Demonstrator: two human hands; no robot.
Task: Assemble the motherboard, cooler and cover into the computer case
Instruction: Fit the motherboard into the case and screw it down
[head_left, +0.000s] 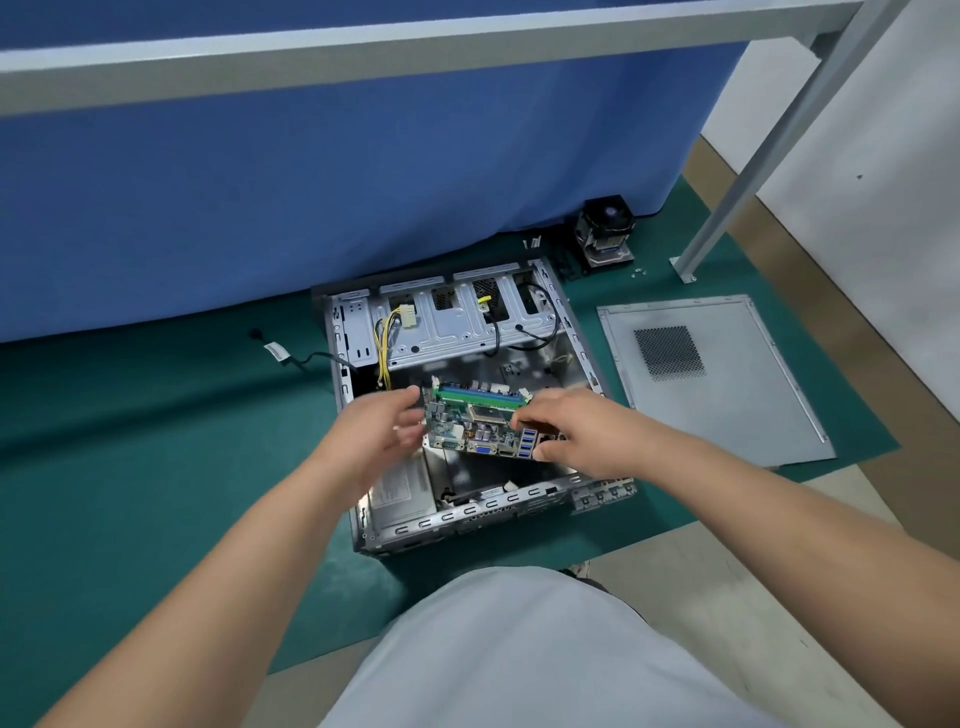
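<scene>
The open grey computer case (347, 358) lies on its side on the green mat. A green motherboard (470, 423) hangs tilted over the case's middle bay. My right hand (582, 434) grips its right edge by the blue ports, fingers curled over the top. At the board's left edge my left hand (382, 431) has relaxed fingers; contact with the board is unclear. The cooler (605, 231), a black fan on a metal heatsink, stands behind the case at the far right. The grey cover panel (727, 384) with a mesh vent lies flat to the right of the case.
Yellow and black cables (385, 343) hang inside the case near the drive bay. A loose black cable with a tag (291, 356) lies left of the case. A blue cloth wall stands behind. A grey metal leg (737, 182) meets the floor at the right, small screws (639, 272) beside it.
</scene>
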